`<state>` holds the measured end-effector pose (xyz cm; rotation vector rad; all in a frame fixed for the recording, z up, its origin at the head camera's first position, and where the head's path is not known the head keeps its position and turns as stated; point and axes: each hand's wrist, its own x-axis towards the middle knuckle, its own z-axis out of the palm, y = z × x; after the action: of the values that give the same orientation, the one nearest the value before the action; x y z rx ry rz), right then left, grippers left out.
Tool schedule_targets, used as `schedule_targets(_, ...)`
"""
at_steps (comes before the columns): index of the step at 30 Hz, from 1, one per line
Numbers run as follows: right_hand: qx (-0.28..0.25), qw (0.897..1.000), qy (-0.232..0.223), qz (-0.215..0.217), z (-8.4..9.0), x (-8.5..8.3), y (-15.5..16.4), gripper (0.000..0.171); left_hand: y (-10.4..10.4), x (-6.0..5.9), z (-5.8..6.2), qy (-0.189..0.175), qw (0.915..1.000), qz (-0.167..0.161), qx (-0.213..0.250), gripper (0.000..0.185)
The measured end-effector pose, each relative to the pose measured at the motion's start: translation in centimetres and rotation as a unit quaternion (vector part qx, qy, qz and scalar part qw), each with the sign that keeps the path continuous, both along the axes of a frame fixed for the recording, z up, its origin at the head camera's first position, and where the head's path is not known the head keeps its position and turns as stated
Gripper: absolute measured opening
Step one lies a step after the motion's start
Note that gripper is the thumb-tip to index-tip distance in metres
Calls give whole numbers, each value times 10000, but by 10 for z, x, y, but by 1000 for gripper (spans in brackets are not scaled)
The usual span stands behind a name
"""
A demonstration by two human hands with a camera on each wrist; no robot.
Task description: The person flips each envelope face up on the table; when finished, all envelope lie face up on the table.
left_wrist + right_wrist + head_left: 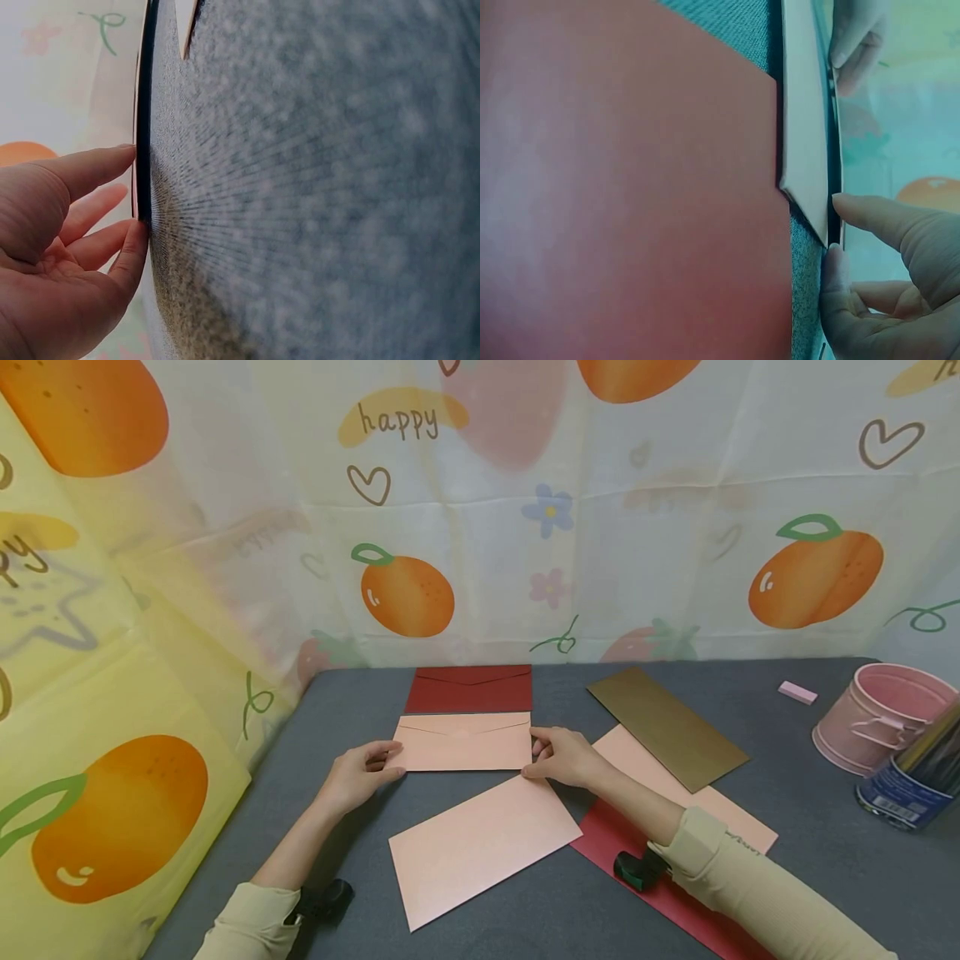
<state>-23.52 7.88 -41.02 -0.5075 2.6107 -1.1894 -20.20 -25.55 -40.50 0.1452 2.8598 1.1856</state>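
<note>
A pale pink envelope [465, 750] with its flap side up lies between both hands, just in front of a dark red envelope [471, 690]. At its left edge, the left hand [362, 774] holds it with thumb and fingertips. The right hand [566, 757] holds its right edge, thumb by the near corner and other fingers bent. Edge-on in the left wrist view, the pale pink envelope [136, 180] meets the thumb and a fingertip. Nearer lies a second pale pink envelope [483, 852], turned at an angle, its far corner by the right thumb.
Under the right forearm lie a red envelope [607, 843] and another pale pink envelope [738, 817], with a gold-brown envelope [667, 727] overlapping it. A pink eraser-like block [797, 692], a pink pail [840, 727] and a blue tin [903, 793] stand at right. A patterned curtain [480, 527] hangs behind.
</note>
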Motion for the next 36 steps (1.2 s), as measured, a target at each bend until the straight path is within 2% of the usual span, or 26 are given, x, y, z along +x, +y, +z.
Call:
schedule_targets(13,41,10000,46,56,1,1,-1,72,0,3,3,-92,9999,-78,65,42)
schedule_targets(17,30,10000,-4,70,1,2,0,72,1,4,3,-55,9998,-172,-54,42)
schedule_targets(24,-40,9999,-78,99,0,3,5,70,1,5,3,497,9947,-656,-621,45)
schedule_targets(28,-73,9997,56,210,0,6,9,69,5,12,4,688,9911,-839,-773,50)
schedule_targets(32,-113,9977,417,520,2,12,16,68,13,26,7,452,9893,-1091,-861,65)
schedule_targets(36,-110,9930,687,954,5,19,23,69,24,41,11,-88,9840,-1538,-898,85)
